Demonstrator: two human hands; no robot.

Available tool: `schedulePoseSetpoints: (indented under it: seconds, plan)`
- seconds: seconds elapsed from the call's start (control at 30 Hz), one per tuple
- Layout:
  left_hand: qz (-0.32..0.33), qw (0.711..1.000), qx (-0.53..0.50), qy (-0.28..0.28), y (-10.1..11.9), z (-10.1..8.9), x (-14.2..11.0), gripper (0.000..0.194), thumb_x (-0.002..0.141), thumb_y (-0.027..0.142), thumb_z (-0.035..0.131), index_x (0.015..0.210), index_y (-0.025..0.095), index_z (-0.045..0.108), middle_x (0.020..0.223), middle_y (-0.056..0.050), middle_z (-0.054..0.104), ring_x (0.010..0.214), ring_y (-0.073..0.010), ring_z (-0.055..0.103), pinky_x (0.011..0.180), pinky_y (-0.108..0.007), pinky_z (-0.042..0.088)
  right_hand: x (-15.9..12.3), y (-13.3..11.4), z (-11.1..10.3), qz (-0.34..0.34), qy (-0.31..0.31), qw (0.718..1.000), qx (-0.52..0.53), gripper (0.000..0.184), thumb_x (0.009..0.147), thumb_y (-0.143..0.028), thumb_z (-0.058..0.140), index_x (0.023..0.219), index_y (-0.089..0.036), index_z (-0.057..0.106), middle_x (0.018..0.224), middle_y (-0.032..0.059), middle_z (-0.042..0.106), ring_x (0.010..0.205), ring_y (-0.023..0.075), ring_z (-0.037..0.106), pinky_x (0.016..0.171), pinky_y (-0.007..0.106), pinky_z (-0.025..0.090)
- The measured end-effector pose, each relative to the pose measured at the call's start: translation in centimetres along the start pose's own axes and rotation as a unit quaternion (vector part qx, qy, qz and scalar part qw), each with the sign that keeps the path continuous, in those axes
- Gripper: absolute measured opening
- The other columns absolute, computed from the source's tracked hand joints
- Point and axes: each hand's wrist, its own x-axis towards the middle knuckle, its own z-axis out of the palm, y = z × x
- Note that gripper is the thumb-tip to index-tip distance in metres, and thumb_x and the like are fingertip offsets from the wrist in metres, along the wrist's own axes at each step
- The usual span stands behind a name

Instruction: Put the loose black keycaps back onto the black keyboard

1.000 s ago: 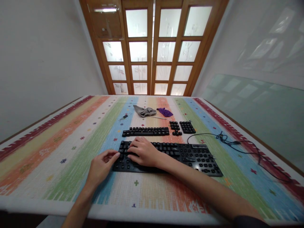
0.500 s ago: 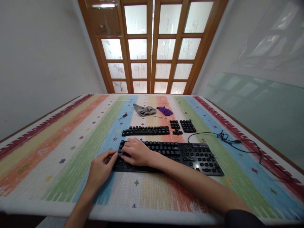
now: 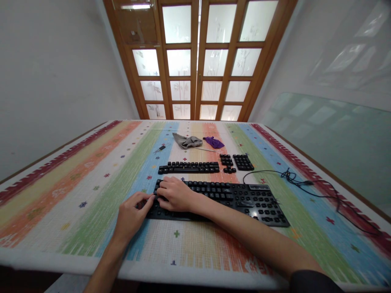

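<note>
A black keyboard [image 3: 244,199] lies on the striped tablecloth [image 3: 91,211] in front of me. My right hand [image 3: 175,194] rests on its left end, fingers curled down onto the keys. My left hand [image 3: 132,215] is at the keyboard's left edge, fingers pinched together against that edge; I cannot make out what they pinch. Beyond the keyboard lie rows of loose black keycaps [image 3: 189,167], with two smaller groups of keycaps [image 3: 242,162] to their right.
A black cable [image 3: 305,185] runs from the keyboard to the right across the cloth. A grey cloth [image 3: 187,141], a purple cloth [image 3: 214,142] and a small dark tool [image 3: 160,149] lie further back. Wooden glazed doors [image 3: 198,61] stand behind the table.
My right hand has slid slightly left along the keys. My left hand's fingers have closed in tighter against the keyboard's left edge. The view has shifted a little.
</note>
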Motion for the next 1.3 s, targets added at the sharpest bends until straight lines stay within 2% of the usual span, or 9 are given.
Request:
schedulePoseSetpoints:
  seconds: [0.17,0.33,0.43,0.67,0.8,0.93,1.0,1.13,1.3]
  plan:
    - [-0.014,1.000,0.001,-0.005,-0.3,-0.1,0.0,0.041,0.086,0.054,0.056,0.067,0.021,0.070,0.069,-0.002,0.069,0.058,-0.0161,0.058,0.059,-0.028,0.044,0.0,-0.2,-0.1,0.001,-0.011,1.000,-0.021,0.015,0.093,-0.026,0.058,0.088,-0.015,0.067,0.086,0.0094,0.067,0.085,0.0230,0.055,0.071,0.033,0.040]
    - [-0.030,0.999,-0.002,-0.040,-0.7,-0.3,0.1,0.045,0.088,0.056,0.054,0.065,0.021,0.071,0.068,-0.002,0.070,0.060,-0.0173,0.060,0.059,-0.028,0.044,0.1,-0.3,-0.1,-0.002,-0.020,1.000,-0.014,0.017,0.095,-0.026,0.057,0.087,-0.015,0.068,0.085,0.0081,0.068,0.083,0.0218,0.056,0.071,0.032,0.040]
    - [-0.012,0.999,0.009,-0.041,-0.8,-0.3,0.0,0.043,0.088,0.054,0.055,0.064,0.021,0.069,0.064,-0.001,0.067,0.056,-0.0165,0.058,0.057,-0.027,0.042,0.2,-0.3,0.0,-0.002,-0.037,0.999,-0.014,0.016,0.092,-0.025,0.060,0.082,-0.016,0.069,0.082,0.0079,0.067,0.084,0.0223,0.056,0.070,0.033,0.038]
    - [0.051,0.998,0.037,0.006,-0.5,0.4,-0.4,0.037,0.092,0.044,0.052,0.066,0.022,0.064,0.064,0.000,0.063,0.056,-0.0162,0.056,0.059,-0.028,0.044,0.5,-0.4,-0.2,0.007,-0.056,0.998,0.005,0.015,0.088,-0.024,0.062,0.079,-0.015,0.071,0.079,0.0082,0.067,0.082,0.0223,0.055,0.070,0.033,0.038]
    - [0.076,0.996,0.053,0.016,-0.5,0.7,-0.5,0.031,0.094,0.038,0.050,0.071,0.021,0.063,0.068,-0.001,0.063,0.061,-0.0174,0.059,0.063,-0.029,0.047,0.6,0.1,-0.6,-0.001,-0.043,0.998,0.046,0.016,0.088,-0.020,0.061,0.075,-0.016,0.069,0.076,0.0058,0.066,0.076,0.0198,0.053,0.070,0.032,0.039]
    - [0.086,0.995,0.056,0.019,-0.7,0.7,-0.5,0.028,0.096,0.035,0.049,0.077,0.021,0.064,0.073,-0.002,0.065,0.066,-0.0177,0.062,0.066,-0.029,0.049,0.9,1.7,-0.9,-0.019,-0.010,0.996,0.091,0.013,0.086,-0.020,0.066,0.074,-0.016,0.068,0.074,0.0042,0.066,0.076,0.0185,0.053,0.074,0.030,0.040]
    - [0.089,0.994,0.057,0.022,-0.7,0.8,-0.6,0.027,0.097,0.034,0.049,0.080,0.020,0.065,0.074,-0.002,0.066,0.067,-0.0177,0.063,0.068,-0.029,0.050,1.3,2.9,-0.9,0.007,0.025,0.994,0.109,0.012,0.087,-0.019,0.067,0.075,-0.015,0.069,0.076,0.0045,0.067,0.077,0.0180,0.054,0.077,0.030,0.041]
    - [0.091,0.994,0.051,0.039,-0.6,0.8,-0.8,0.023,0.097,0.034,0.050,0.092,0.020,0.068,0.084,-0.003,0.067,0.074,-0.0181,0.065,0.074,-0.031,0.054,2.2,5.9,-1.0,0.114,0.083,0.982,0.127,0.009,0.087,-0.015,0.066,0.079,-0.014,0.071,0.081,0.0059,0.069,0.084,0.0187,0.057,0.083,0.030,0.042]
    - [0.123,0.991,0.026,0.047,-0.4,1.1,-0.8,0.018,0.096,0.029,0.055,0.095,0.021,0.071,0.092,-0.005,0.067,0.086,-0.0195,0.066,0.081,-0.033,0.055,3.1,9.6,-1.4,0.206,0.054,0.972,0.103,0.009,0.084,-0.013,0.066,0.082,-0.013,0.075,0.086,0.0074,0.072,0.085,0.0189,0.061,0.084,0.030,0.043]
